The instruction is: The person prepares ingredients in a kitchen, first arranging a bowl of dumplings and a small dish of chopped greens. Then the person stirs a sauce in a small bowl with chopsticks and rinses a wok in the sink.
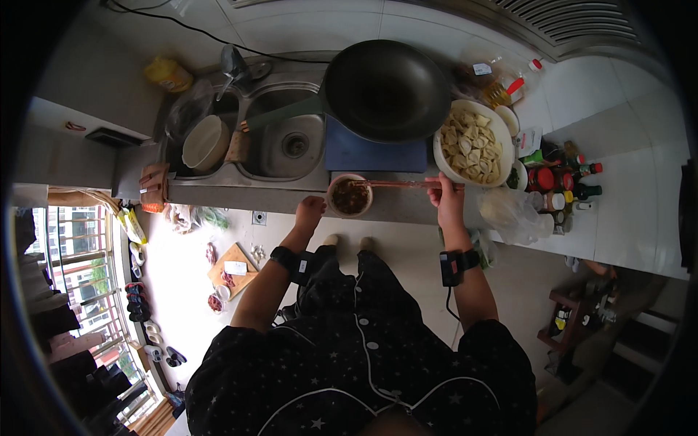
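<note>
A small bowl (367, 210) with dark brown sauce (349, 197) in it sits at the counter's front edge. My right hand (446, 196) grips a pair of reddish chopsticks (395, 184), whose tips reach left into the sauce. Close against the bowl's left side is my left hand (311, 211), its fingers curled; whether it grips the rim I cannot tell. Beyond my right hand stands a large white bowl (508, 158) full of folded dumplings (471, 144). A dark wok (387, 90) rests behind the sauce bowl, above a blue flat surface (376, 155).
The wok's green handle (286, 115) extends left over a double steel sink (313, 155), where a pale basin (206, 143) leans. Sauce bottles and jars (551, 182) crowd the right, beside a plastic bag (512, 212). A cutting board (240, 261) lies on the floor to the left.
</note>
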Motion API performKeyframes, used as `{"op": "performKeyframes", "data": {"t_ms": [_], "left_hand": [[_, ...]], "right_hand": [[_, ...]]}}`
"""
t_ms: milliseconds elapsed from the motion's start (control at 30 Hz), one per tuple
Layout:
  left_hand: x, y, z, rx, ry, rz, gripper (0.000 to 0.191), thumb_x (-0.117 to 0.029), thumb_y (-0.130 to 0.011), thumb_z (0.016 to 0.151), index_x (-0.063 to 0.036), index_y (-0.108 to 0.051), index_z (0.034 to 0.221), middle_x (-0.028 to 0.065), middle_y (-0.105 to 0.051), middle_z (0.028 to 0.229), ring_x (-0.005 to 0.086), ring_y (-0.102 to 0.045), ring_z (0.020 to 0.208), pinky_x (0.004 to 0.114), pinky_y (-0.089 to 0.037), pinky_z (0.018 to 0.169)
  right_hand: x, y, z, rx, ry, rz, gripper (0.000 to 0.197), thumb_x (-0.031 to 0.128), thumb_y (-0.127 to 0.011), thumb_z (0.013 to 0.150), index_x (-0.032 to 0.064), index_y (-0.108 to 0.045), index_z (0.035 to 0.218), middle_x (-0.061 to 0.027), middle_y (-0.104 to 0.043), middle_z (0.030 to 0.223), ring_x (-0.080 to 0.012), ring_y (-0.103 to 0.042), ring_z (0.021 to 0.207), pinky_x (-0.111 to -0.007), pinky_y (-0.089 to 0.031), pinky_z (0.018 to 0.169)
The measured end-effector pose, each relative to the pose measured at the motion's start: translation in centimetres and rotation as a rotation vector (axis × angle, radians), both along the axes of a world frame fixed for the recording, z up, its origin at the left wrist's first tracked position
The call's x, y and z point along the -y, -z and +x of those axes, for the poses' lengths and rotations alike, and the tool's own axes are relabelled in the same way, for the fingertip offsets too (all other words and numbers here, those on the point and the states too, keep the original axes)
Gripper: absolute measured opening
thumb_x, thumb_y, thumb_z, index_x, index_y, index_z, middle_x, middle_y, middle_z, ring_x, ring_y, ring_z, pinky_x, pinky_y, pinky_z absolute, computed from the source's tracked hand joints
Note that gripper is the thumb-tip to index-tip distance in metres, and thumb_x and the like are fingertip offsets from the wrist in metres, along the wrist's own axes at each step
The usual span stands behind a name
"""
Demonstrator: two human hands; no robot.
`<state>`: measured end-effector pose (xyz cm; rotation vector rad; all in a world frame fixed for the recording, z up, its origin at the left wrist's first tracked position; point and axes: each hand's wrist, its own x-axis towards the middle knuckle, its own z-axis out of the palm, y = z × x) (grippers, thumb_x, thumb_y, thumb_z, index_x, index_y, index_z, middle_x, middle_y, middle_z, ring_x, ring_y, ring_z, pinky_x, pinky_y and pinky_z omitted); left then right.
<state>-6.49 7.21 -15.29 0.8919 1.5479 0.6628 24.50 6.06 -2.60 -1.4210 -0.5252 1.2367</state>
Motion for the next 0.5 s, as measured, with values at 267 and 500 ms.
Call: {"op": "performKeyframes", "data": {"t_ms": [267, 500], "left_hand": [[0.4, -1.0, -2.8, 0.054, -0.122, 0.001, 0.022, -0.022, -0.051, 0.079, -0.0025, -0.056, 0.088, 0.0042, -0.058, 0.076, 0.0107, -0.053, 0.065, 0.023, -0.042, 0.054], [5.5, -3.5, -8.3, 0.105, -0.312, -0.056, 0.020, -0.019, -0.048, 0.081, -0.0029, -0.056, 0.091, 0.0054, -0.058, 0.080, 0.0131, -0.053, 0.070, 0.025, -0.043, 0.058]], "right_hand": [[-3.4, -0.9, -4.7, -0.034, -0.211, 0.031, 0.031, 0.025, -0.050, 0.083, -0.0005, -0.062, 0.072, -0.0023, -0.053, 0.053, -0.0054, -0.042, 0.041, -0.017, -0.027, 0.036], [-5.1, -1.6, -16.9, -0.060, -0.514, 0.114, 0.032, 0.024, -0.047, 0.085, -0.0028, -0.061, 0.076, -0.0025, -0.054, 0.056, -0.0054, -0.043, 0.045, -0.017, -0.029, 0.038]]}}
